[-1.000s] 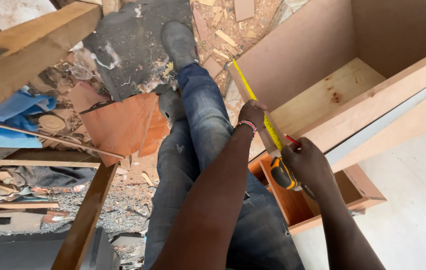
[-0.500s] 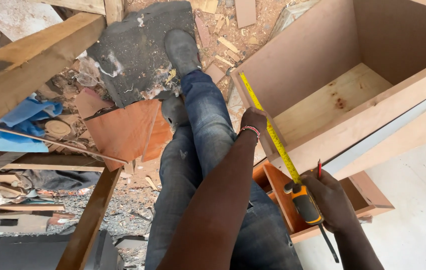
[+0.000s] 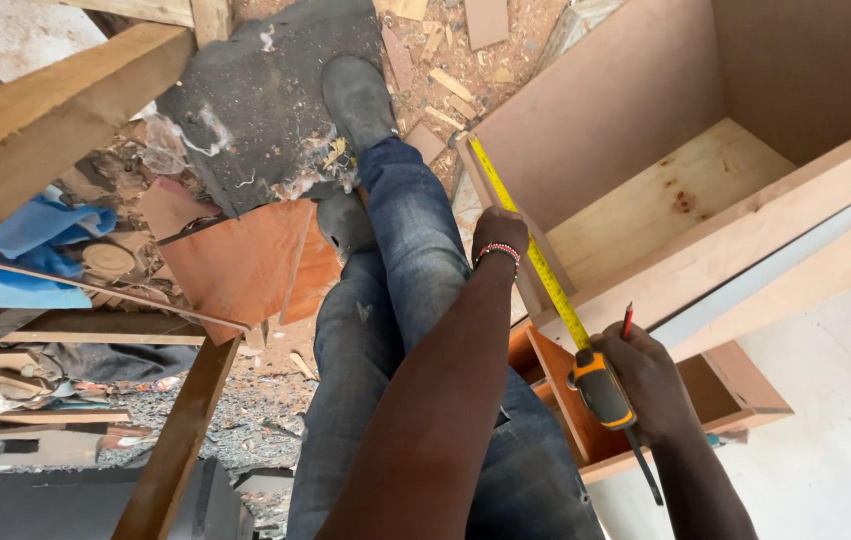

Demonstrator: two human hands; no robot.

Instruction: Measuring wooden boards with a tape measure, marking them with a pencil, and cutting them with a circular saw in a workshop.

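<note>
My left hand (image 3: 498, 233) presses the yellow tape blade (image 3: 530, 250) against the front edge of a brown wooden cabinet box (image 3: 635, 110). The blade runs from the box's far corner down to the yellow and black tape measure case (image 3: 602, 388), which my right hand (image 3: 645, 380) grips together with a red pencil (image 3: 627, 322) that sticks up between the fingers. My legs in blue jeans (image 3: 415, 300) stretch out below the hands, one dark shoe (image 3: 355, 95) resting on a grey slab.
A smaller orange-brown drawer box (image 3: 715, 400) sits under my right hand. Thick timber beams (image 3: 45, 120) cross the left side. Brown board offcuts (image 3: 235, 260), blue plastic (image 3: 30, 240), wood scraps and sawdust litter the ground. A pale floor (image 3: 825, 440) lies at right.
My right hand has pulled the tape case down and back, drawing out more blade along the box edge. My left hand stays on the blade. The view has shifted slightly.
</note>
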